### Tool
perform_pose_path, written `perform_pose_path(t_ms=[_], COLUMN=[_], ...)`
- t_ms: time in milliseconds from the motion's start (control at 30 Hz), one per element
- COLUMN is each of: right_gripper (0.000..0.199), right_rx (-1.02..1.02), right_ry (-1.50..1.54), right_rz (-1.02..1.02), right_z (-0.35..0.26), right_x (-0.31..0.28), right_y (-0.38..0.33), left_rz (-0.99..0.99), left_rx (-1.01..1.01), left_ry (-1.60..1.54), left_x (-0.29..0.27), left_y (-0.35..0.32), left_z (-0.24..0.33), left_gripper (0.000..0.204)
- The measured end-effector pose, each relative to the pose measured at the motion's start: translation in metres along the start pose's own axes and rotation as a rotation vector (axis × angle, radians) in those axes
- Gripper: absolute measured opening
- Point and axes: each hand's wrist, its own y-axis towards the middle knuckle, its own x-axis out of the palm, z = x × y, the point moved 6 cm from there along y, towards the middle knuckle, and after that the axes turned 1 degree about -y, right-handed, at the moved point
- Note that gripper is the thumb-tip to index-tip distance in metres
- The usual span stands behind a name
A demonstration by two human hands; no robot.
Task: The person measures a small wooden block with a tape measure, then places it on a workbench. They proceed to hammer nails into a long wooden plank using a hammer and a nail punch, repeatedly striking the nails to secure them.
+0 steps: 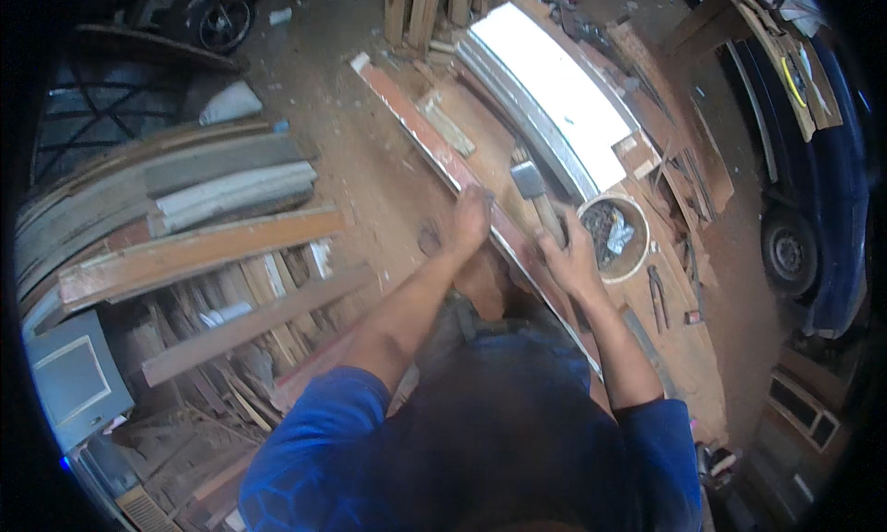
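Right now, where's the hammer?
In the head view, the hammer is right of centre, held in the person's right hand, to the left of the round bucket.

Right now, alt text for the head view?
The person's right hand grips a hammer while the left hand holds a long reddish-brown board. A round bucket stands near the right hand; piled boards lie at left, a blue vehicle at right.

"What bears the load here?"

"A dusty brown floor [319, 98]; a pile of planks [203, 250] lies at the left of the frame; a blue vehicle [836, 227] stands at the right, a two-wheeler [224, 22] at the upper left."

"And right of centre?"

"A tan surface [688, 366]; a round pale bucket [636, 255] stands on it; dark pincers [658, 299] lie just beside the bucket, to its lower right."
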Motion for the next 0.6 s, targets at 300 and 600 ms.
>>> perform_pose_path(t_ms=[300,600], right_gripper=[0.061,0.059], right_rx=[0.069,-0.067], right_ry=[-0.154,-0.254], right_rz=[-0.243,-0.145], right_z=[0.014,0.063], right_x=[0.034,0.078], right_y=[0.01,0.006], left_rz=[0.111,0.112], left_rx=[-0.072,-0.088], left_ry=[-0.137,-0.28], left_x=[-0.007,-0.002], left_y=[-0.019,-0.03], left_z=[-0.017,-0.032], left_gripper=[0.018,0.026])
